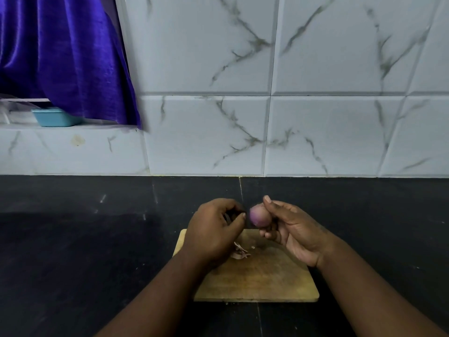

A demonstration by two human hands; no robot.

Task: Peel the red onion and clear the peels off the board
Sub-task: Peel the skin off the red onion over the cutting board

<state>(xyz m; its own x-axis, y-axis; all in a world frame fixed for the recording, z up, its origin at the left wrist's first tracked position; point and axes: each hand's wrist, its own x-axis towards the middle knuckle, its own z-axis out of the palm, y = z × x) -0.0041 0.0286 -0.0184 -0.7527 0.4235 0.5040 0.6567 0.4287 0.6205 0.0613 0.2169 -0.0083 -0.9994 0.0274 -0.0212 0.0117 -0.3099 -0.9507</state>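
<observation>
The right hand [290, 231] is raised above the far edge of the board, palm turned inward, thumb on top and fingers curled beneath a small, round, smooth purple-pink red onion [259, 216], gripping it in the air. The left hand [215, 233] is just beside it, knuckles up, fingers curled in a loose pinch; whether it holds anything cannot be told. Below lie thin, papery, pale peel scraps [240, 252] on the worn rectangular wooden cutting board [262, 278], which rests on a dark matte stone counter [73, 251].
</observation>
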